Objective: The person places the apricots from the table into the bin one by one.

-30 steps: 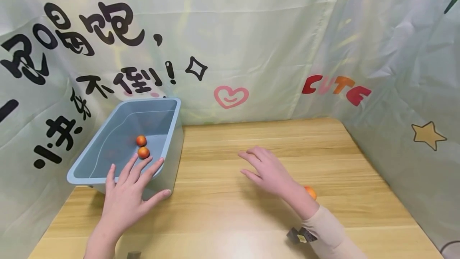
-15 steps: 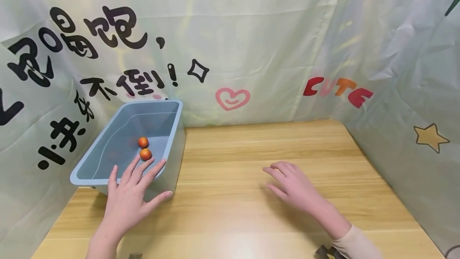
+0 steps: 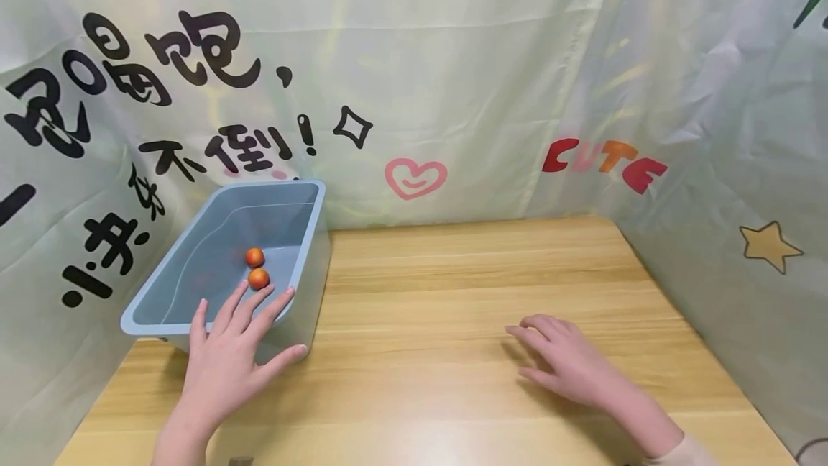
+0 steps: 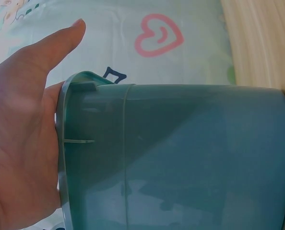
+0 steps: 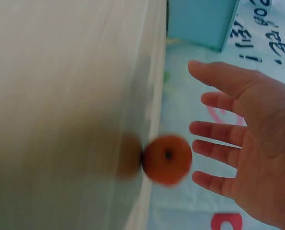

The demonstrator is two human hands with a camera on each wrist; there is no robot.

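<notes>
My left hand (image 3: 226,362) rests at the near rim of a blue plastic bin (image 3: 132,318), fingers spread straight over the edge and thumb held apart. In the left wrist view its palm lies along the rim. Two small orange fruits (image 3: 259,278) lie inside the bin, just past those fingertips. At the right, my right hand (image 3: 576,365) hovers low over the wooden table with its fingers loosely extended and holding nothing. Another orange fruit (image 5: 167,160), with a dark stem spot, sits on the table right at its fingertips in the right wrist view; the hand hides it in the head view.
The wooden table (image 3: 420,293) runs back to a printed cloth (image 3: 466,92), which also stands along the right side. The bin is at the table's left. A small dark object (image 3: 241,461) shows at the bottom edge, near the left wrist.
My right hand has moved right and nearer to me, from mid-table to over the orange fruit that showed beside its wrist a second ago. The left hand has stayed at the bin.
</notes>
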